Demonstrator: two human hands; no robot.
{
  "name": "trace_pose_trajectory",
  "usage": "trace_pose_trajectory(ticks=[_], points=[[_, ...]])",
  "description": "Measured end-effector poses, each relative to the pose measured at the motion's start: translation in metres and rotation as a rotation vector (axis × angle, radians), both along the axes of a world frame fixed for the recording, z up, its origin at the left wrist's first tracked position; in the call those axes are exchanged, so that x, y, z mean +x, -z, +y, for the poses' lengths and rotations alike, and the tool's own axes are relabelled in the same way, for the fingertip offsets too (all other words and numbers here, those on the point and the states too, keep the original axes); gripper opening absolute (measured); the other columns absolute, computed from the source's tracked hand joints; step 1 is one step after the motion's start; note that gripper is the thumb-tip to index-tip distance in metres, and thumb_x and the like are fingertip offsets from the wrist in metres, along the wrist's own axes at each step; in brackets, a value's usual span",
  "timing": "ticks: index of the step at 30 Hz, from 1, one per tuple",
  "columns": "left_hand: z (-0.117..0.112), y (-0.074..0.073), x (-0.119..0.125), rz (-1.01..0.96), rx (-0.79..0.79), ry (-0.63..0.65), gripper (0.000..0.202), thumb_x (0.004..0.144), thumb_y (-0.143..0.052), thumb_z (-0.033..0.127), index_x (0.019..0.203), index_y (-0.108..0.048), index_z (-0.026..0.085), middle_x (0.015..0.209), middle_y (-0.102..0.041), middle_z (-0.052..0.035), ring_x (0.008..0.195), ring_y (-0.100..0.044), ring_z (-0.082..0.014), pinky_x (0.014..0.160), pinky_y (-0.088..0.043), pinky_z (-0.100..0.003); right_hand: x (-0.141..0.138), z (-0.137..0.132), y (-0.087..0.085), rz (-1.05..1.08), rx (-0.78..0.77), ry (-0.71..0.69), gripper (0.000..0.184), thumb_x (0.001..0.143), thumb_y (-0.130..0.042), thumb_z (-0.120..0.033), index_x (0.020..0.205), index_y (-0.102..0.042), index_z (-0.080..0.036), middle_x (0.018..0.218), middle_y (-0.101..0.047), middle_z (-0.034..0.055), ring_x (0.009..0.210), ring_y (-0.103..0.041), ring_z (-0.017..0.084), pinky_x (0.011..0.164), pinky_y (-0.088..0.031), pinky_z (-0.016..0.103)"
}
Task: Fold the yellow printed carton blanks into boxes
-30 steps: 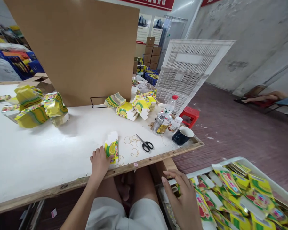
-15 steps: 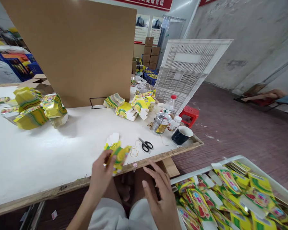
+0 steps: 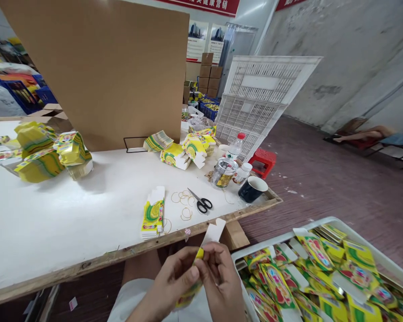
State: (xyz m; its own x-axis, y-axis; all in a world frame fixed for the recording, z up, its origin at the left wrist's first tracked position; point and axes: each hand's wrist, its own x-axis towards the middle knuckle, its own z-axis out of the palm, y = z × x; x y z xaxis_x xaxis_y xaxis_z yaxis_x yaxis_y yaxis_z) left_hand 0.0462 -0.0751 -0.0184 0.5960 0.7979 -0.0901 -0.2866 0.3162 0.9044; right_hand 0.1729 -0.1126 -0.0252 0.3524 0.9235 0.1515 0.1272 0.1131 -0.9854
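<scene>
Below table (image 3: 53, 241): hands (image 3: 218, 279) tight on carton (image 3: 213, 233)

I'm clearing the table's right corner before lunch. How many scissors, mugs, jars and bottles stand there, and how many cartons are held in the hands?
Scissors: 1
Mug: 1
Jar: 1
Bottles: 2, red-capped and white-capped
Held carton: 1
Total: 6

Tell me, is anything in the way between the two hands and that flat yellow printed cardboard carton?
Nothing visible. The left hand and right hand both pinch the flat yellow printed cardboard carton directly, just in front of the wooden table edge.
</scene>
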Motion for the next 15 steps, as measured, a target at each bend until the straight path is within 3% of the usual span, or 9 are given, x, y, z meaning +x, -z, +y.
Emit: trace_pose_trajectory(ticks=[3, 6, 8, 12, 15], points=[[-0.002, 0.002, 0.004, -0.138, -0.207, 0.058, 0.049, 0.078, -0.071, 0.057, 0.106, -0.075, 0.017, 0.088, -0.075, -0.008, 0.084, -0.068, -0.0222, 0.086, -0.05, -0.035, -0.008, -0.002, -0.002, 0.04, 0.004, 0.032, 0.019, 0.09, -0.062, -0.04, 0.097, -0.059, -0.022, 0.079, -0.057, -0.0001, 0.068, -0.055, 0.015, 0.06, -0.047, 0.023], [-0.002, 0.007, 0.007, -0.112, -0.269, -0.031, 0.047, 0.073, -0.078, 0.055, 0.098, -0.078, 0.015, 0.078, -0.076, -0.0074, 0.075, -0.069, -0.0205, 0.075, -0.051, -0.03, -0.007, -0.004, -0.006, -0.018, 0.044, 0.05, 0.016, 0.093, -0.059, -0.039, 0.091, -0.058, -0.023, 0.078, -0.055, -0.0002, 0.066, -0.053, 0.015, 0.057, -0.044, 0.023], [0.0, 0.009, 0.008, -0.109, -0.292, -0.102, 0.043, 0.072, -0.079, 0.053, 0.094, -0.079, 0.015, 0.074, -0.075, -0.0065, 0.07, -0.069, -0.0191, 0.069, -0.051, -0.027, -0.005, -0.004, -0.007, -0.092, 0.08, 0.103, 0.016, 0.094, -0.056, -0.038, 0.097, -0.059, -0.023, 0.085, -0.057, 0.0021, 0.068, -0.053, 0.015, 0.06, -0.045, 0.025], [0.008, 0.011, 0.007, -0.119, -0.254, -0.219, 0.038, 0.073, -0.08, 0.048, 0.094, -0.078, 0.017, 0.075, -0.077, -0.0053, 0.071, -0.07, -0.0207, 0.072, -0.055, -0.031, -0.003, 0.0, 0.002, -0.172, 0.04, 0.164, 0.043, 0.091, -0.06, -0.04, 0.129, -0.053, -0.021, 0.11, -0.062, 0.0095, 0.082, -0.059, 0.019, 0.075, -0.051, 0.031], [0.01, 0.013, 0.004, -0.07, -0.144, -0.268, 0.036, 0.078, -0.075, 0.048, 0.098, -0.076, 0.018, 0.086, -0.078, -0.0062, 0.082, -0.071, -0.0236, 0.08, -0.056, -0.035, -0.003, 0.001, 0.012, -0.164, -0.068, 0.022, 0.032, 0.093, -0.055, -0.045, 0.111, -0.064, -0.02, 0.094, -0.067, 0.0067, 0.079, -0.061, 0.02, 0.07, -0.052, 0.028]])
